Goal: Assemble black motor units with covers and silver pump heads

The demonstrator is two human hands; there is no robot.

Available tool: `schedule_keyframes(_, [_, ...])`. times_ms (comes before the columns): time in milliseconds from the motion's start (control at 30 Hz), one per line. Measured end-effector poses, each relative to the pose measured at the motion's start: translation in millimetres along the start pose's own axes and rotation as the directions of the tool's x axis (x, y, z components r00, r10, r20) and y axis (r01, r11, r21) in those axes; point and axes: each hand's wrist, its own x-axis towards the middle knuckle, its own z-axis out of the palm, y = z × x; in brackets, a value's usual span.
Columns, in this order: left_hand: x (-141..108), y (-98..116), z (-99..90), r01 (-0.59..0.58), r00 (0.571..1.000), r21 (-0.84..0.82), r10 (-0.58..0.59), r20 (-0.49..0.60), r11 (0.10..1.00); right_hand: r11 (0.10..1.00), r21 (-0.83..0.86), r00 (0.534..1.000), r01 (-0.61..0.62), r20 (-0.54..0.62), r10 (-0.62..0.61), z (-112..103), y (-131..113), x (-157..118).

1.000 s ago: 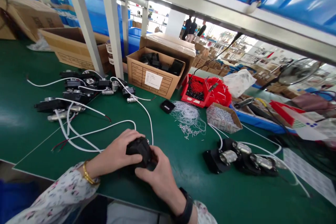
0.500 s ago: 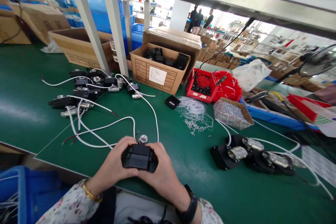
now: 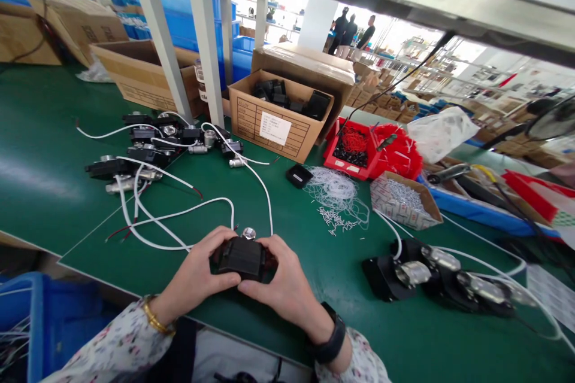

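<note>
Between my two hands is a black box-shaped housing (image 3: 243,257) with a silvery round metal fitting (image 3: 249,233) at its far side. My left hand (image 3: 204,272) grips its left side, and my right hand (image 3: 281,278) grips the right, both thumbs along the near edge. A white cable (image 3: 258,182) runs up to the fitting's area; where it ends is hidden by my hands. Left of them on the green table (image 3: 314,287) lie several similar black units (image 3: 144,152) with metal fittings and white cables. More black units with metal fittings (image 3: 413,275) lie to the right.
Behind stands a cardboard box (image 3: 278,125) of black parts. Right of it are a red bin (image 3: 330,158), a tray of small screws (image 3: 377,191), tangled white thread (image 3: 332,185) and scattered small pins (image 3: 335,219). A blue tub (image 3: 36,323) sits lower left; metal posts (image 3: 204,42) rise behind.
The black housing has tilted in my hands, so its top face looks different. Both hands keep hold of it; the whole view has shifted slightly.
</note>
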Motion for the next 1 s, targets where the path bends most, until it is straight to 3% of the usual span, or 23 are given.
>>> schedule_keyframes(633, [-14,-13,13.7,-0.113,0.992,0.062,0.116,-0.046,0.992,0.996,0.053,0.997,0.071,0.01,-0.072,10,12,-17])
schedule_keyframes(767, [-23,-12,15.1,-0.081,0.995,0.048,0.084,-0.059,0.996,0.996,0.068,0.998,0.064,-0.005,-0.063,11,14,-19])
schedule_keyframes(833, [-32,-10,13.0,0.012,0.997,0.018,-0.01,-0.079,1.0,0.993,0.026,0.993,0.119,-0.013,-0.119,7,12,-22])
schedule_keyframes(900, [-37,-6,9.1,0.132,0.989,-0.051,-0.135,-0.064,0.99,0.948,-0.118,0.954,0.297,0.003,-0.298,-3,8,-25])
schedule_keyframes(933, [-36,-3,7.0,0.182,0.982,-0.093,-0.185,-0.031,0.979,0.878,-0.224,0.903,0.423,0.026,-0.428,-10,6,-26])
schedule_keyframes(1000, [-26,7,4.6,0.235,0.971,-0.156,-0.224,0.084,0.959,0.642,-0.44,0.743,0.628,0.095,-0.662,-26,0,-27])
